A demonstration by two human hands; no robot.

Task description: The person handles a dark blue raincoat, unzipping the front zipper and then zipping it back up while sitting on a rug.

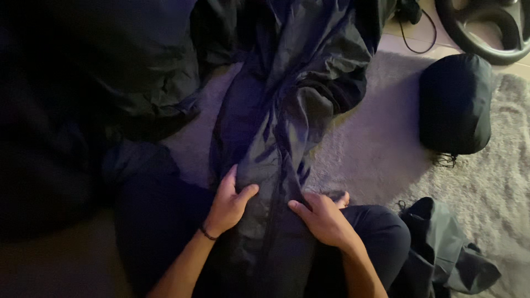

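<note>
Dim room: shaggy grey rug [381, 143] under dark crumpled fabric [276, 121], both hands pressing it.

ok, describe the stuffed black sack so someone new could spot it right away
Start at the pale shaggy rug covering the right side of the floor. On its upper right part, right of the long dark fabric that both hands press, lies the sack. Unlike the loose, crumpled cloths around it, it is a plump, smooth, rounded bundle with a cord trailing from its lower end.

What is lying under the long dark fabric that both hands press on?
Under the dark fabric, a pale shaggy rug shows at its sides, and the person's dark-trousered legs nearer. Anything directly beneath is covered.
</note>
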